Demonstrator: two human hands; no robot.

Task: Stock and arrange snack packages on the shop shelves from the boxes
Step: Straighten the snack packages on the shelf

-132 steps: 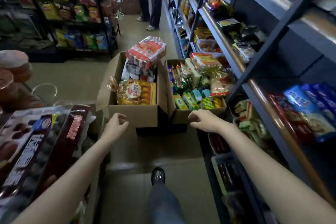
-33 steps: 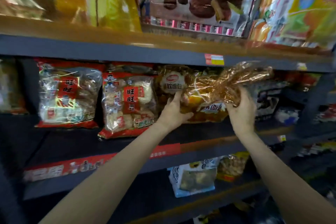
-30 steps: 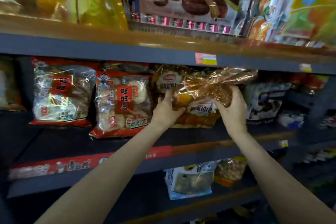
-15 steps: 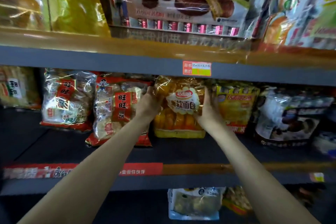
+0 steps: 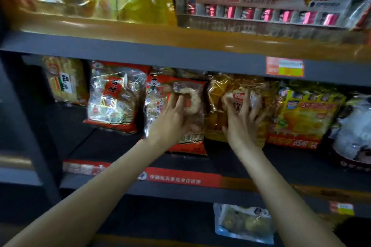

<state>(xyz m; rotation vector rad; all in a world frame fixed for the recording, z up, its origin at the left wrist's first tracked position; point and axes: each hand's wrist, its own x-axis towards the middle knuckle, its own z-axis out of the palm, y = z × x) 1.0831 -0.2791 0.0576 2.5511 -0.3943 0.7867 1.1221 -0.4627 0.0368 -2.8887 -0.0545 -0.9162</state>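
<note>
Both hands up on the middle shelf (image 5: 230,158), fingers spread and mostly straight, gripping nothing

Right hand (image 5: 242,120) is pressed flat on the front of the golden bread bag (image 5: 236,94). Bag stands upright on the shelf, long axis vertical, directly ahead of the palm and touching it. It sits between the red rice-cracker pack (image 5: 190,142) on its left and the yellow cake pack (image 5: 305,118) on its right, touching or nearly touching both

Left hand (image 5: 172,120) lies on the face of the red rice-cracker pack, fingertips toward its upper middle. That pack leans slightly and its foot sits further forward than the bread bag's

Read: bread bag is already placed, this is the squaring-up stage. Next move is likely a straight push back into the shelf; right hand is the one on it, left steadies the neighbour

Surface: dark flat shelf, red label strip (image 5: 180,179) along the front edge, second cracker pack (image 5: 114,102) further left. Upper shelf (image 5: 140,54) hangs low over the pack tops, so little headroom. Frame is blurred, finer contact unclear
</note>
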